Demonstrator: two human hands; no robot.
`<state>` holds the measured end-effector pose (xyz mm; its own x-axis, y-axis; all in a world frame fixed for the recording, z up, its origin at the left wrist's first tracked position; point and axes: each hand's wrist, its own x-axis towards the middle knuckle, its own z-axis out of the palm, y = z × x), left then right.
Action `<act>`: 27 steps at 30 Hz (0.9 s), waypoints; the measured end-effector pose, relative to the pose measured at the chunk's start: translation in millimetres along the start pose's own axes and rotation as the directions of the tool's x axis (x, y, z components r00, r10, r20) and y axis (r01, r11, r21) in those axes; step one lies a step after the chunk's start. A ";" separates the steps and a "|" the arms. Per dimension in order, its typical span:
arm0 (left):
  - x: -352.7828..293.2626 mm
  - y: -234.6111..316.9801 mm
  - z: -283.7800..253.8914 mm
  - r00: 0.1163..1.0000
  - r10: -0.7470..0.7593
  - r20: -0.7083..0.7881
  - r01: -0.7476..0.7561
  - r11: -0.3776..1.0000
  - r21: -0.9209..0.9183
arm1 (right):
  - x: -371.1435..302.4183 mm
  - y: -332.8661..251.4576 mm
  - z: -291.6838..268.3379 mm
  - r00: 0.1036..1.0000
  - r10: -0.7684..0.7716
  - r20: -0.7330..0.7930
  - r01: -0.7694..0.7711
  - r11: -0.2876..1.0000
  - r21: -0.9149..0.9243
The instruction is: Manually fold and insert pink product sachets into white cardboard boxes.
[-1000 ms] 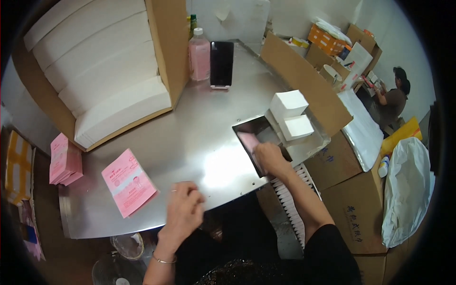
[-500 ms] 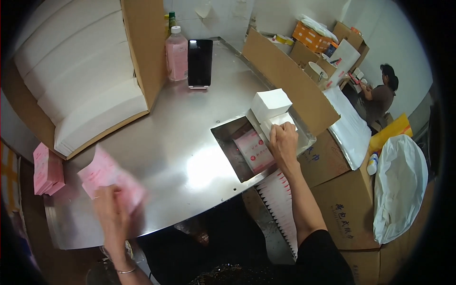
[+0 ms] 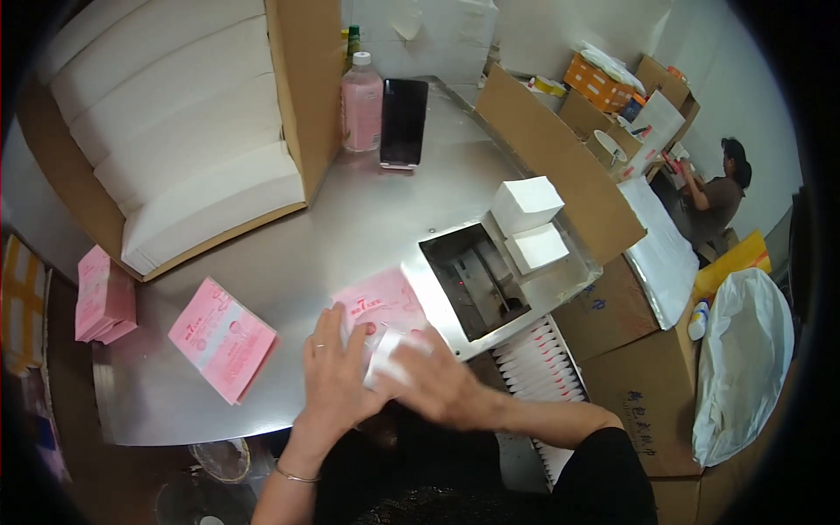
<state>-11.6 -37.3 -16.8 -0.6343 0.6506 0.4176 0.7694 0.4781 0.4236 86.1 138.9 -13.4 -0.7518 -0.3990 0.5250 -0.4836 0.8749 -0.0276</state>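
Observation:
My left hand, fingers stretched and apart, rests on the near edge of a pink printed wrapper lying on the steel table. Beside it, my right hand is smeared by motion; its fingers close on a small white tissue stack over the wrapper. Part of that stack is hidden by the hands. To the left lies a pile of pink printed wrappers. Right of my hands is a rectangular opening in the tabletop, dark inside. Two white tissue stacks, one upper and one lower, stand beyond it.
A carton of white tissue stands at the back left, near more pink wrappers. A phone and a pink bottle are behind. Below the opening sits a row of white packs. Another person sits far right.
My right hand came left from the white stacks with tissue. My left hand moved right, leaving the wrapper pile. The pink pack seen in the opening is gone from view. The view shifted slightly.

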 end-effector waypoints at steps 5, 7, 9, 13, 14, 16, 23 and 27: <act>19.7 28.2 11.5 0.999 -0.028 -0.028 0.031 0.993 0.114 | 65.8 32.3 30.5 0.894 0.305 0.328 -0.295 0.952 -0.083; 19.8 17.6 7.4 0.994 -0.063 -0.094 0.080 0.977 0.196 | 43.5 21.0 27.4 0.990 0.139 0.030 -0.142 0.970 0.197; 18.2 10.5 1.2 0.999 -0.027 0.019 0.024 0.988 0.155 | 10.1 45.0 15.0 0.965 0.204 -0.166 -0.194 0.978 0.071; 17.9 16.7 5.4 0.999 -0.012 -0.044 0.026 0.945 0.326 | -12.5 114.9 -40.7 0.794 0.495 -0.352 -0.608 0.637 -0.474; 19.4 20.7 9.8 0.997 -0.081 0.002 0.077 0.957 0.278 | -23.6 132.7 -40.9 0.757 0.513 -0.405 -0.651 0.530 -0.544; 22.9 28.9 10.0 0.988 -0.148 0.047 0.133 0.964 0.229 | -55.2 157.8 -35.0 0.750 0.556 -0.359 -0.655 0.544 -0.525; 26.2 18.7 -3.3 0.996 0.048 -0.071 -0.025 0.957 0.288 | -63.1 169.6 -30.9 0.699 0.641 -0.316 -0.714 0.603 -0.357; 20.3 33.8 1.9 0.991 -0.020 0.131 -0.012 0.970 0.244 | -68.8 171.6 -41.2 0.713 0.599 -0.364 -0.701 0.622 -0.350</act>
<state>1.6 -6.8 4.5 -0.6344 0.7126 0.2997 0.7724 0.5996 0.2094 73.3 327.8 -19.3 -0.6625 0.3395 0.6677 0.3829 0.9196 -0.0877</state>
